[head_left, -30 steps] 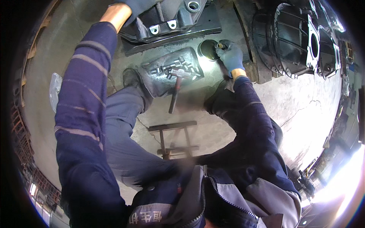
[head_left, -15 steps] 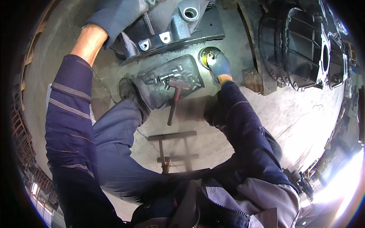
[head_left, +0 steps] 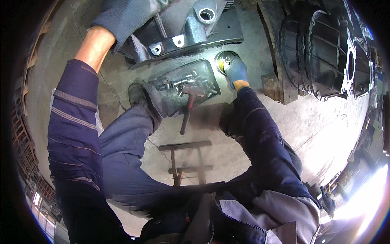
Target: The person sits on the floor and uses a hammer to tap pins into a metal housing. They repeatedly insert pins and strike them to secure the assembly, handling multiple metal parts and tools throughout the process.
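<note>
- One dark metal housing point(head_left: 174, 34); left hand point(head_left: 124, 20) over its left end, fingertips indistinct, grip cannot be told.
- One dark mat or tray point(head_left: 203, 69), on the concrete floor point(head_left: 231, 148) below the housing.
- One hammer point(head_left: 189, 105), head on the tray, handle overhanging; a knock from the nearby boot point(head_left: 137, 93) could dislodge it.
- One round dish point(head_left: 224, 54), yellow contents, right of the tray; could tip under pressure on its rim.
- Several cylindrical metal pieces point(head_left: 189, 77), loose on the tray; might roll if jolted.
- One small bright piece point(head_left: 227, 59), pinched by the right hand point(head_left: 236, 71) in the dish; a slick glove might drop it.
</note>
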The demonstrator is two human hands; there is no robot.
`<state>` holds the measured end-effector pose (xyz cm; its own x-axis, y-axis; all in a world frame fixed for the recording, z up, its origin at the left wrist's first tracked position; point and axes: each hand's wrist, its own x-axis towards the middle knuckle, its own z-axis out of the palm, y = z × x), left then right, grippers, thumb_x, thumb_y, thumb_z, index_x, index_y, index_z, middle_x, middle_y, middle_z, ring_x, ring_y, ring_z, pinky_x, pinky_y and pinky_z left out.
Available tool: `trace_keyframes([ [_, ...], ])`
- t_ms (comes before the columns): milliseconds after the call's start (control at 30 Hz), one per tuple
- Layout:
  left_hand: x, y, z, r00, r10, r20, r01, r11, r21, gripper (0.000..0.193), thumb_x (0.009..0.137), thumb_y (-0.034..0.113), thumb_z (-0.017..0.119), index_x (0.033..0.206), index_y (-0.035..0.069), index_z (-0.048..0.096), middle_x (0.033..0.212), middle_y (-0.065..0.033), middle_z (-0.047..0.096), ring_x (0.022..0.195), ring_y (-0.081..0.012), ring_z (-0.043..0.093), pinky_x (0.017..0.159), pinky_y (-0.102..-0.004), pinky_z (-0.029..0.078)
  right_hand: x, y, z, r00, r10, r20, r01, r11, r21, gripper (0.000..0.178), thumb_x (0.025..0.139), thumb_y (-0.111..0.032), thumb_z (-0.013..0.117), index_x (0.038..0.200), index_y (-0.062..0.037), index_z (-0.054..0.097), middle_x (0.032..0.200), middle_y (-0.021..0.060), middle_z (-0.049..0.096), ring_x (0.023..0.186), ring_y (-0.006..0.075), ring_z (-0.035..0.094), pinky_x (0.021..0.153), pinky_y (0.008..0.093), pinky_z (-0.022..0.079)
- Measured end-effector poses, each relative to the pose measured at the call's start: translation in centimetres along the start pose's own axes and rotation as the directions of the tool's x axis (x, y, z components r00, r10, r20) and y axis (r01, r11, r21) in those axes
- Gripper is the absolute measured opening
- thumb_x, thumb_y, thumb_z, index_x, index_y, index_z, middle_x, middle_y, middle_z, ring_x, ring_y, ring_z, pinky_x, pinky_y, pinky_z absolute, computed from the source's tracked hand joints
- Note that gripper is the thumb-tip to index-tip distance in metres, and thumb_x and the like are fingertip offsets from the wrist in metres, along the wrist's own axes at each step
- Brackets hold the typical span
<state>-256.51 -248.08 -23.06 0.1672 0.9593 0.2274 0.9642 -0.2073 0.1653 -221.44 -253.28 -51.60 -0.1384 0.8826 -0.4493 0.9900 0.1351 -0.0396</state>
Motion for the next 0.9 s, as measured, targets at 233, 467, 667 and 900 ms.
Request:
trace_keyframes([
  [233,-0.2,0.2,-0.2,0.999,-0.023,0.032,0.024,0.999,-0.023,0.050,0.095,0.049,0.065,0.074,0.004,0.068,0.072,-0.0246,0.067,0.067,-0.0426,0.066,0.063,-0.0497,0.050,0.3,-0.1,-0.1,0.997,-0.010,-0.071,0.034,0.939,0.341,0.044,0.095,-0.040,0.066,0.115,-0.0022,0.073,0.111,0.0239,0.073,0.099,0.0402,0.071,0.088,0.0474,0.055],
  [467,-0.2,0.0,-0.3,0.999,-0.022,0.035,0.022,1.000,-0.003,0.050,0.094,0.049,0.066,0.072,0.004,0.067,0.072,-0.0243,0.066,0.067,-0.0426,0.066,0.063,-0.0497,0.050,0.3,-0.6,-0.6,0.996,-0.002,-0.091,0.028,0.958,0.287,0.038,0.095,-0.038,0.065,0.109,-0.0045,0.075,0.105,0.0237,0.074,0.095,0.0408,0.072,0.085,0.0485,0.056],
  [667,0.0,0.3,-0.6,0.996,-0.057,0.071,0.062,0.995,-0.082,0.048,0.095,0.048,0.065,0.076,0.003,0.070,0.073,-0.0252,0.067,0.067,-0.0426,0.066,0.063,-0.0490,0.050,0.3,-0.9,-1.6,0.992,0.111,0.068,-0.126,0.946,0.298,0.036,0.095,-0.032,0.065,0.121,-0.0085,0.072,0.120,0.0229,0.071,0.110,0.0420,0.068,0.095,0.0478,0.054],
  [900,0.4,0.8,-1.4,0.991,-0.115,0.072,0.133,0.932,-0.336,0.060,0.103,0.051,0.052,0.089,-0.004,0.072,0.087,-0.0296,0.069,0.081,-0.0468,0.067,0.076,-0.0505,0.051,-1.8,0.7,-5.0,0.985,0.092,-0.147,-0.010,0.876,0.482,0.038,0.087,-0.030,0.076,0.115,-0.0049,0.074,0.110,0.0222,0.074,0.102,0.0391,0.072,0.090,0.0439,0.056],
])
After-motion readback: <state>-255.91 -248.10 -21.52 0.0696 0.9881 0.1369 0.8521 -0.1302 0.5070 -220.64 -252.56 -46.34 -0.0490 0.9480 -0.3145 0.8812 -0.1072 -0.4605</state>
